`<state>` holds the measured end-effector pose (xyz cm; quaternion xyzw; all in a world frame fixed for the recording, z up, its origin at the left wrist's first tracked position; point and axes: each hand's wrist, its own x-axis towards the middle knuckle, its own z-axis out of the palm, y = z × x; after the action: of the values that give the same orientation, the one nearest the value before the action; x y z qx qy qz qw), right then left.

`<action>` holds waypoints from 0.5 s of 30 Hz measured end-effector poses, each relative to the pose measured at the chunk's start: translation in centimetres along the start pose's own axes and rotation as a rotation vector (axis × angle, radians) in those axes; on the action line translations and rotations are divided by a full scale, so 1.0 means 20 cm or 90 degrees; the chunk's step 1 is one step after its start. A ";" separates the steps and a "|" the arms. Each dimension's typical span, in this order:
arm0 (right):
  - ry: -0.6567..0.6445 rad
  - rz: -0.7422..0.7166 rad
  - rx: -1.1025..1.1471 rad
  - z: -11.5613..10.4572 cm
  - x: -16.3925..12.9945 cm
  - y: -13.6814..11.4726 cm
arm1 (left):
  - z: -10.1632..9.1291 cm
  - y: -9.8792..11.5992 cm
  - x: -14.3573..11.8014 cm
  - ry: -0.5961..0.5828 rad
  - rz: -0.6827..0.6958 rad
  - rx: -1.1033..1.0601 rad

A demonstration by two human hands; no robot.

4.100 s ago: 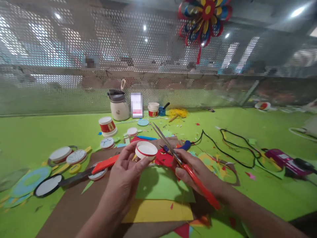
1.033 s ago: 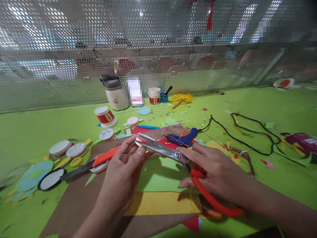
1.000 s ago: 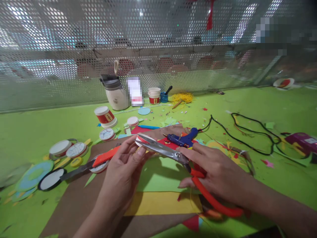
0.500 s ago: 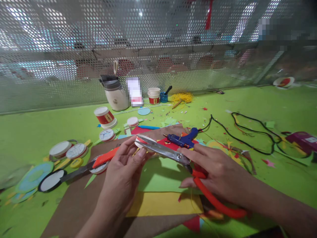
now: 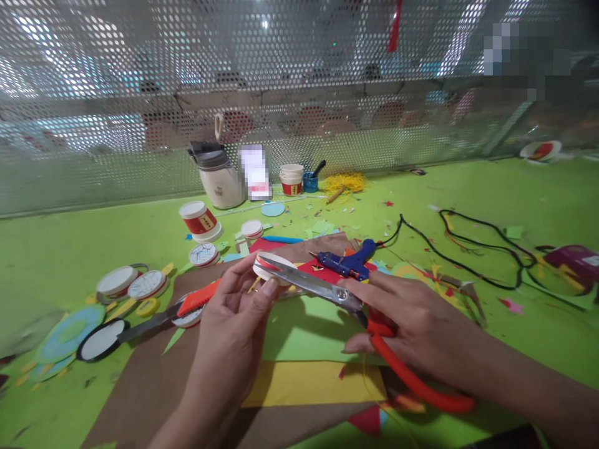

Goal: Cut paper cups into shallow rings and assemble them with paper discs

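Observation:
Pinched between the thumb and fingers of my left hand [image 5: 241, 312] is a small white disc [image 5: 281, 259] with some red on its face. My right hand [image 5: 412, 318] is wrapped round the red handles of a pair of scissors [image 5: 322, 285]. The steel blades point left, and their tips lie over the disc, close to my left thumb. Beneath both hands are sheets of green paper [image 5: 304, 337] and yellow paper [image 5: 313, 383] on brown card [image 5: 145, 380]. An orange-handled utility knife [image 5: 196, 299] lies just left of my left hand.
A blue glue gun [image 5: 344, 263] lies beyond the scissors, its black cord [image 5: 430, 259] looping right. White lids [image 5: 147, 284], a red-and-white tub [image 5: 199, 221], a jug [image 5: 218, 178] and a phone [image 5: 256, 171] stand further back. Paper scraps litter the green table [image 5: 397, 193] before a perforated screen [image 5: 299, 125].
The scissor handles have spread slightly, with the lower one shifting down and right. My left hand keeps its hold on the disc. The whole view has shifted slightly.

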<state>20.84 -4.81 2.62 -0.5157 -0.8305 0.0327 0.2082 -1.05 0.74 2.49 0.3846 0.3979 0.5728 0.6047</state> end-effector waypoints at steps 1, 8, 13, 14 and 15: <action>0.000 -0.003 -0.001 0.00 0.00 0.00 | 0.00 0.00 0.00 0.001 0.000 0.003; -0.007 0.005 -0.002 -0.01 -0.01 0.00 | 0.02 0.02 -0.01 0.011 0.009 0.023; 0.004 0.004 -0.006 -0.01 0.00 0.00 | 0.01 0.01 -0.01 0.028 0.024 0.037; 0.003 0.001 -0.008 -0.01 0.00 0.00 | 0.01 0.00 -0.01 0.023 0.027 0.037; 0.004 -0.002 -0.011 -0.01 0.00 0.01 | 0.01 0.00 -0.01 0.017 0.031 0.035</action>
<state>21.00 -4.82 2.70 -0.5162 -0.8309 0.0237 0.2061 -0.93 0.57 2.51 0.4032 0.4120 0.5811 0.5744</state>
